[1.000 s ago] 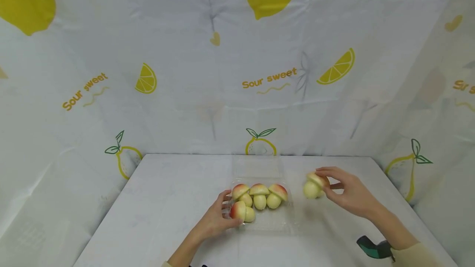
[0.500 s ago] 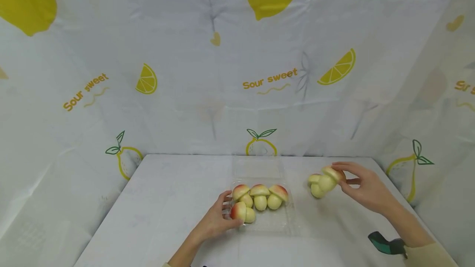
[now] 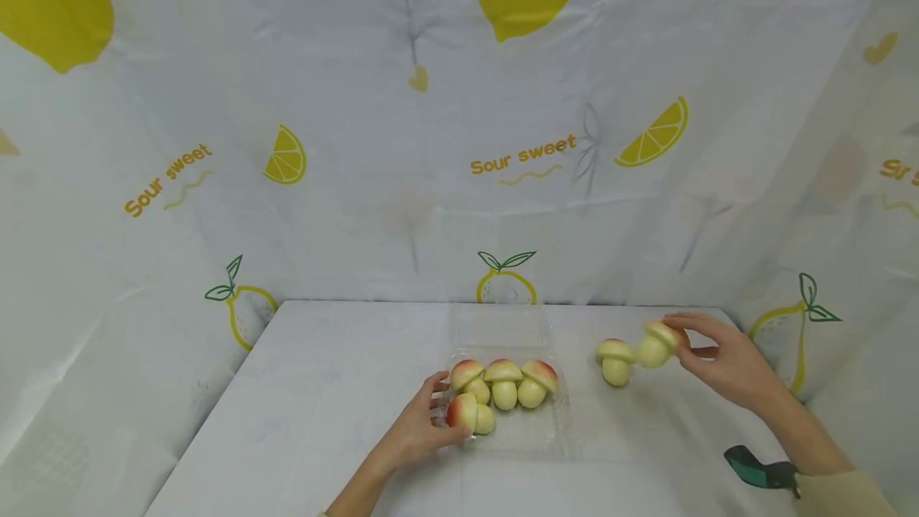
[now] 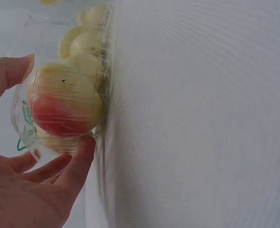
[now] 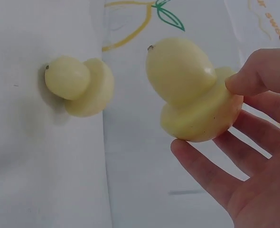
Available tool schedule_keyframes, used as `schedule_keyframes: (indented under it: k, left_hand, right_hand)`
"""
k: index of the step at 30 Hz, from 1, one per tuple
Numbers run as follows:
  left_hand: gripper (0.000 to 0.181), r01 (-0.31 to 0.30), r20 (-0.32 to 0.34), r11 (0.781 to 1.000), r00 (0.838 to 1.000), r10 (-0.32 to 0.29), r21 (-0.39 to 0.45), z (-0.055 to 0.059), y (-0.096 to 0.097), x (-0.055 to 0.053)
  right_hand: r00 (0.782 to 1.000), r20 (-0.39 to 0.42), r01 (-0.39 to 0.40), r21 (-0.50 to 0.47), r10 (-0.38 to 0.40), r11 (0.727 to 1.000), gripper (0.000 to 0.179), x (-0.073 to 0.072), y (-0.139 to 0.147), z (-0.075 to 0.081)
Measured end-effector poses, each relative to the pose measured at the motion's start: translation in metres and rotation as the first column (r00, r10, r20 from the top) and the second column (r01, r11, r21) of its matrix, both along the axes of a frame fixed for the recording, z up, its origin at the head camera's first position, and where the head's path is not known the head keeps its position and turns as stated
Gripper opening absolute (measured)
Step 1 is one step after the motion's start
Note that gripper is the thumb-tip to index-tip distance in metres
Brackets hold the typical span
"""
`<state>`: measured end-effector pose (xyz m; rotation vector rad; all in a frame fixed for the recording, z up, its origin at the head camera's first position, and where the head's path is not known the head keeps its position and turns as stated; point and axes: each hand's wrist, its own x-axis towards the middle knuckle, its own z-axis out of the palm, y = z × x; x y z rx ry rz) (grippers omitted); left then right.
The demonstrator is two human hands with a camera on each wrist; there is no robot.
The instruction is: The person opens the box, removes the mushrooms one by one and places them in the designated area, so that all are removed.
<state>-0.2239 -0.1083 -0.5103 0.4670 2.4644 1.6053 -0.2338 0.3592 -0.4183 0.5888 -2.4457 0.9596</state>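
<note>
My right hand (image 3: 728,361) holds a toy mushroom (image 3: 655,348) by its red-tinged cap, raised above the table, with the pale stem facing left. In the right wrist view the thumb and fingers (image 5: 197,164) are spread round that cap. Just left of it, a second toy mushroom (image 3: 615,363) rests on the table. A clear plastic box (image 3: 527,433) lies with its lid (image 3: 498,325) folded back. Several mushrooms (image 3: 504,383) sit inside, in a back row and at the front left. My left hand (image 3: 424,425) grips the box's left end, thumb and fingers on its walls (image 4: 23,114).
The white table (image 3: 301,405) reaches back to a hanging cloth (image 3: 373,230) printed with lemons. A dark green and black strap (image 3: 757,471) sticks out by the right wrist, above the table's right side.
My right hand has moved right with its mushroom, away from the other loose one, which has tipped to stand more upright and is now fully in sight. The left hand and box stay put.
</note>
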Motion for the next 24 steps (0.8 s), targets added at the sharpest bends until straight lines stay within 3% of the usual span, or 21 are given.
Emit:
schedule_keyframes:
  k: [11,24]
  left_hand:
    - [0.094,-0.010,-0.006,1.000,1.000,0.010,-0.003,0.000,-0.001,0.000]
    - [0.093,-0.001,0.009,1.000,1.000,0.001,0.028,-0.001,0.000,0.000]
  right_hand:
    - [0.990,0.124,0.066,0.037,-0.070,0.997,0.035,-0.010,0.012,-0.015]
    - [0.973,0.190,0.119,0.065,-0.130,0.991,0.031,-0.020,0.019,-0.046]
